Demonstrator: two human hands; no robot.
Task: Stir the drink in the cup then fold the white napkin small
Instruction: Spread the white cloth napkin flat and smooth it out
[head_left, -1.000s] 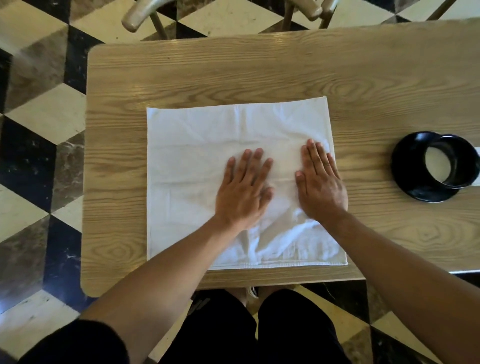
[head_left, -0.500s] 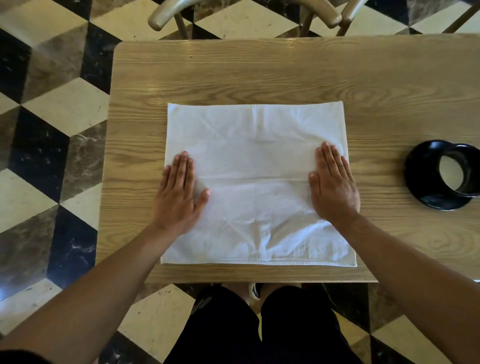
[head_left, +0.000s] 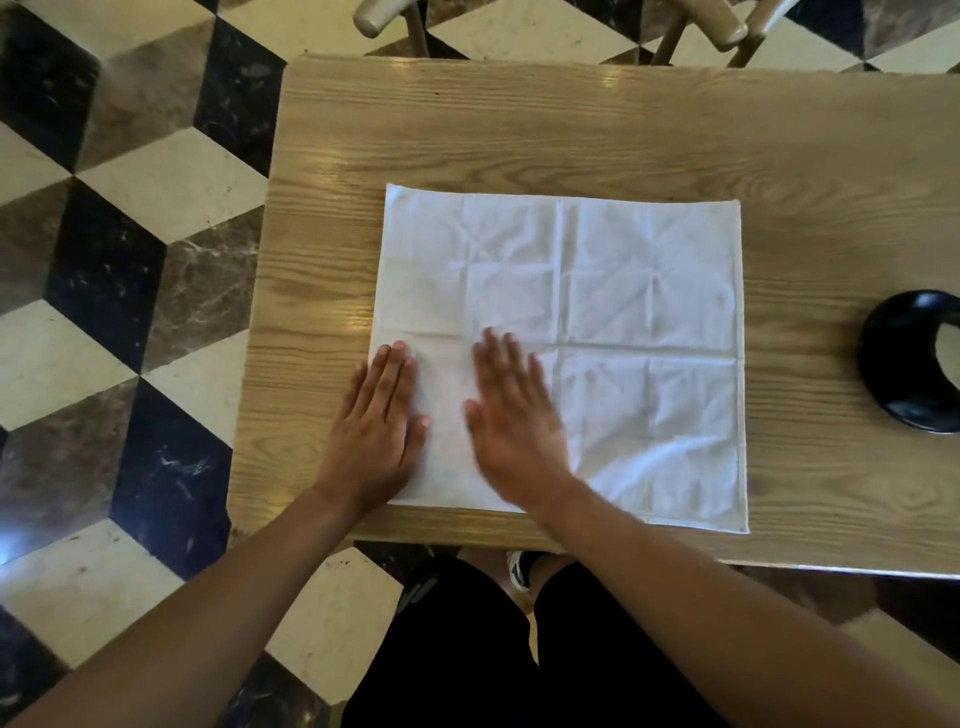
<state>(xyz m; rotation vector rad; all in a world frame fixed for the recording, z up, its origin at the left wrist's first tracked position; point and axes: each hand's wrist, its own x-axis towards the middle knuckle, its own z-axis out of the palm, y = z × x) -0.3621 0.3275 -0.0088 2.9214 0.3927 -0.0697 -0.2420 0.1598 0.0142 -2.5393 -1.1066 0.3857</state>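
A light wooden surface (head_left: 519, 130) is standing on a checkered black, cream and brown marble floor (head_left: 130, 260), with wooden chair legs (head_left: 415, 26) showing beyond its far edge.

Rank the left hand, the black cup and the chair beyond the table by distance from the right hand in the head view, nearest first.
From the right hand, flat on the white napkin:
1. Left hand, just beside it at the napkin's left edge.
2. Black cup, at the table's right side.
3. Chair, beyond the far table edge.
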